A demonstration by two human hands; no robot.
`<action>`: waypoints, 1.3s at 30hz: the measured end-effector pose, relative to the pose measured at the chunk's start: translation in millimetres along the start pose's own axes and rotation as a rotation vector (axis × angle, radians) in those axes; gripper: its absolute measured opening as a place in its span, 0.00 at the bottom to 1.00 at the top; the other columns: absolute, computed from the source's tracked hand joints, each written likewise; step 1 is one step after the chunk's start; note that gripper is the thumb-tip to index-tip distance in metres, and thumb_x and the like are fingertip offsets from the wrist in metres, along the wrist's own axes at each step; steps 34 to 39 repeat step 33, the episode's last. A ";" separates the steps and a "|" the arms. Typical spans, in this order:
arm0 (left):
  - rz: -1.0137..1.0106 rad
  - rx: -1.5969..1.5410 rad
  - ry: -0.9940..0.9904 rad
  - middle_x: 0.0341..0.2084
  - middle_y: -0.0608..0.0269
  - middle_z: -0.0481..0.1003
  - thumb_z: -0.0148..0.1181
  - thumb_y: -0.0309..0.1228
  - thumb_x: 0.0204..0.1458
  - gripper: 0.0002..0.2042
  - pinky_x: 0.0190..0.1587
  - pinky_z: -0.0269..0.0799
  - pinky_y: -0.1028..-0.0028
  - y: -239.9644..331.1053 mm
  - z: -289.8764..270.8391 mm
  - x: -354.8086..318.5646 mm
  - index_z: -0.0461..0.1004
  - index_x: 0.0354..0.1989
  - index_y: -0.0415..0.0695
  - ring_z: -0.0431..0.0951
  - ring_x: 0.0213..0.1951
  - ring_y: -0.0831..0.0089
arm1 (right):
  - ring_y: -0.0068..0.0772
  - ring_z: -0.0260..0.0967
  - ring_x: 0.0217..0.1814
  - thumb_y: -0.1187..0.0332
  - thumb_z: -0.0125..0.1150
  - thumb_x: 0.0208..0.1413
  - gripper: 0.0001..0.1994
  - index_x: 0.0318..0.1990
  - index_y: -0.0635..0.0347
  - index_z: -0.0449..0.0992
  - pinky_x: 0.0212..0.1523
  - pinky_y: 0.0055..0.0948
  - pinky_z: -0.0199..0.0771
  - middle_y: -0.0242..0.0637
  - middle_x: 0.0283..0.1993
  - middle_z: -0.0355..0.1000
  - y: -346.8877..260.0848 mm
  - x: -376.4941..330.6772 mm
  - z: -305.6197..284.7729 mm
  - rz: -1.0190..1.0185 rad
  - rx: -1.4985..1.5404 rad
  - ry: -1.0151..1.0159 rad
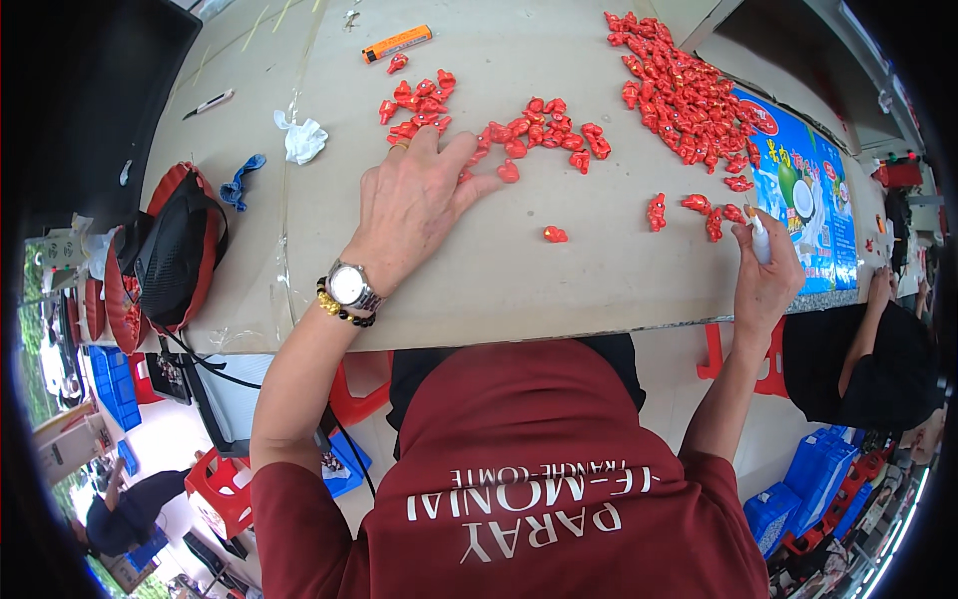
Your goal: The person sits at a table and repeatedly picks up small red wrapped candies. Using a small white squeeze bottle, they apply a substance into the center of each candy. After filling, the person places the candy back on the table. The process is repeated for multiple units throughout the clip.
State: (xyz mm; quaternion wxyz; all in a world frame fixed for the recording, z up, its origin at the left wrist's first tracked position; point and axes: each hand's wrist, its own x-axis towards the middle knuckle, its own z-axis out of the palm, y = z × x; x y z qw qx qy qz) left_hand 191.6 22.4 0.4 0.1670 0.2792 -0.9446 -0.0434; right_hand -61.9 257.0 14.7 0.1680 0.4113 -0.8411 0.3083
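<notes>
My left hand (414, 195) lies over the near edge of a group of small glossy red figurines (529, 130). Its fingers are spread, with the thumb tip beside one figurine (508, 172); what lies under the fingertips is hidden. At the right, my right hand (768, 270) is closed around a small white narrow-tipped bottle (760, 240), its tip pointing up next to a few figurines (715, 222). Between the hands, a single figurine (555, 235) lies alone near the front. Another one (656, 212) rests further right.
A large heap of red figurines (689, 100) covers the far right, beside a blue printed sheet (798, 190). An orange box cutter (396, 44), crumpled tissue (301, 138), pen (209, 104) and black-and-red bag (180, 245) lie left. A co-worker (863, 349) sits at right.
</notes>
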 end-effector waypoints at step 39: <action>-0.434 -0.406 0.072 0.27 0.52 0.76 0.58 0.29 0.51 0.10 0.31 0.70 0.68 -2.1 -13.1 -33.6 0.72 0.41 0.41 0.77 0.27 0.70 | 0.33 0.70 0.26 0.88 0.56 0.37 0.17 0.37 0.62 0.77 0.25 0.28 0.68 0.39 0.27 0.71 -83.0 -23.5 19.8 -0.273 0.523 -0.220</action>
